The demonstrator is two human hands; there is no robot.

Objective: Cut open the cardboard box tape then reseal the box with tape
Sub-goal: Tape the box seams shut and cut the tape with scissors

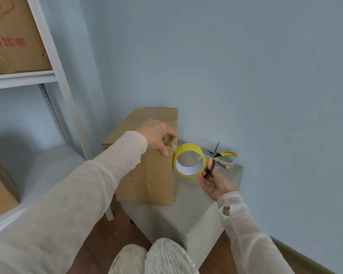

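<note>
Left grip on box edge, right grip holding scissors, tape roll

Left arm stretched forward, sleeve down to the wrist. My left hand is palm down, fingers pressing on the cardboard box top edge, thumb pointing down its side. Right arm bent, my right hand palm up, fingers curled round scissors and tape roll.

Soft even daylight, wide-angle edge warping
</note>
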